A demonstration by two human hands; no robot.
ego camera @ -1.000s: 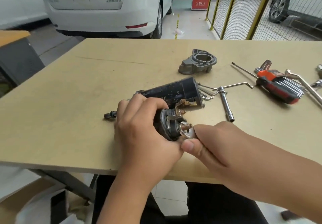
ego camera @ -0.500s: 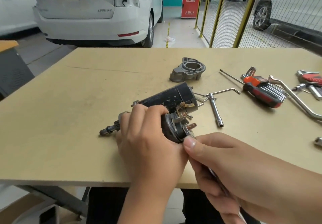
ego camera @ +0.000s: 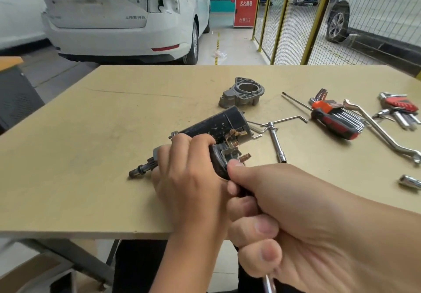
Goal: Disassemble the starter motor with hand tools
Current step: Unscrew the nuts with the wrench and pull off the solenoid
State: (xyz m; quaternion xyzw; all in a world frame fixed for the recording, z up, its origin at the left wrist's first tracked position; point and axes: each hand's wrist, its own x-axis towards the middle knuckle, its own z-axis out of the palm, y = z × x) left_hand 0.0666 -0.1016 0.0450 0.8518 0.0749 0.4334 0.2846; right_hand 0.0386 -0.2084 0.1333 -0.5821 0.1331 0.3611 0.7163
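Motor: black cylindrical starter motor w/ attached solenoid lies on its side on the tan wooden tabletop, near front edge, pinion shaft pointing left.
L hand: left hand clamps over the solenoid body, fingers curled round it, pinning the unit to the table.
R hand: right hand clenched round a slim chrome wrench handle; only the handle's tail shows below the fist, thumb tip sits just under the terminal.
Change: 1 s ago the wrench's ring end sat on the threaded copper terminal stud; now the stud stands bare, wrench head gone from it & hidden behind the thumb. Fist has dropped toward the table edge.
Nut: can't tell if it is off or only cracked loose; area behind thumb is hidden.
Meaning: prob. a re-set betw. wrench swings, or terminal nut done; solenoid lead release is the step in hand. Disassembly early-mid.
Already off: grey cast-aluminium nose housing sits apart, further back.
Spare tools: chrome T-socket wrench just right of motor; red-black hex key set further right.
Risk: stud threads soft copper, a skewed re-seat could chew them.
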